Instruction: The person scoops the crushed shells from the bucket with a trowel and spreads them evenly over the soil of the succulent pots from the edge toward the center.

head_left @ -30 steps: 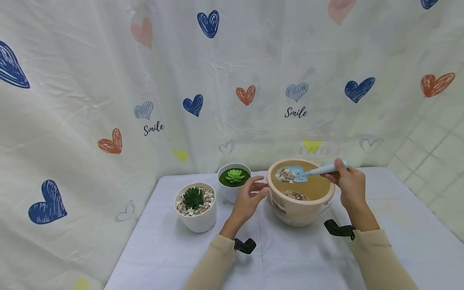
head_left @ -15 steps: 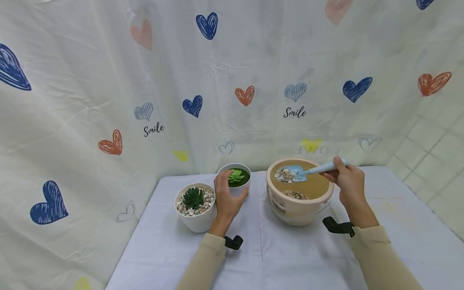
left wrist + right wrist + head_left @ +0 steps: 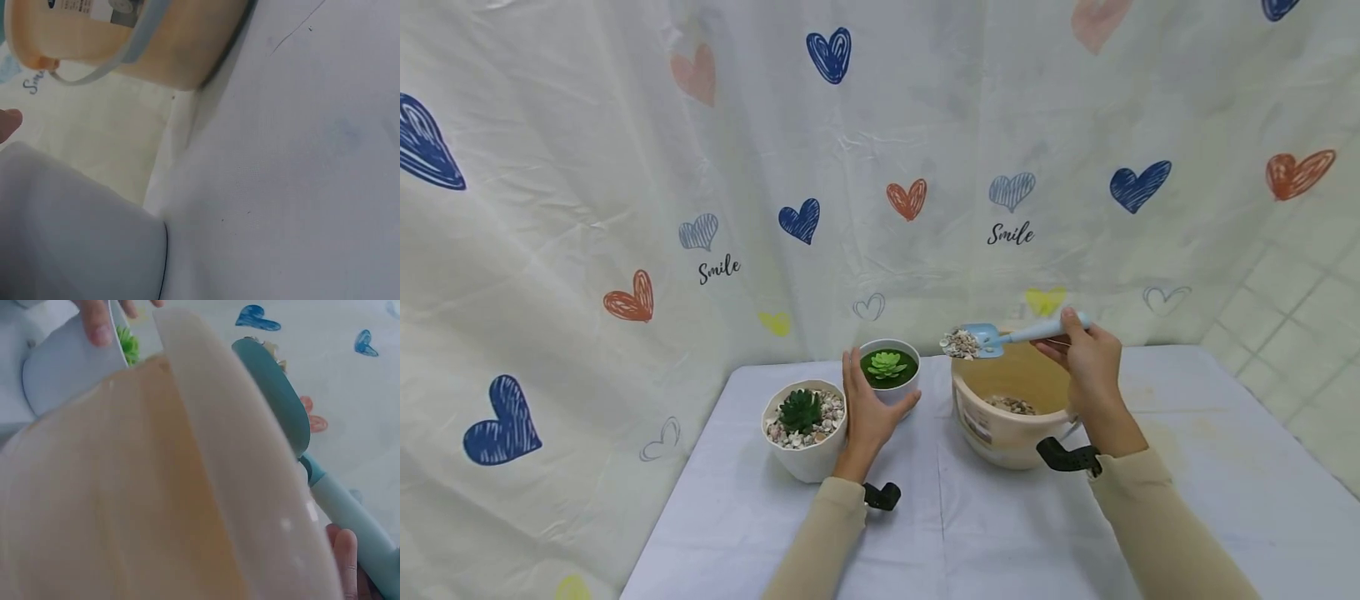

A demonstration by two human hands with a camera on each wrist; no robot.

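Observation:
In the head view my right hand (image 3: pixel 1096 375) grips the handle of a light blue hand trowel (image 3: pixel 990 340). Its blade, loaded with small pebbles or shell bits (image 3: pixel 961 344), hangs over the left rim of a cream bucket (image 3: pixel 1007 429). More pebbles (image 3: pixel 1011 405) lie at the bucket's bottom. My left hand (image 3: pixel 871 417) holds the white pot (image 3: pixel 891 398) with a light green succulent (image 3: pixel 886 364), fingers on its left and thumb on its right. The right wrist view shows that thumb (image 3: pixel 98 326) against the pot's side.
A second white pot (image 3: pixel 808 462), holding a dark green succulent (image 3: pixel 800 410) among pebbles, stands left of my left hand. White cloth (image 3: pixel 992 533) covers the table. A heart-printed curtain (image 3: pixel 917 125) hangs close behind the pots and bucket.
My left hand has moved left from the bucket's rim to the light green succulent's pot. My right hand has raised the loaded trowel and moved it left, from inside the bucket to its left rim.

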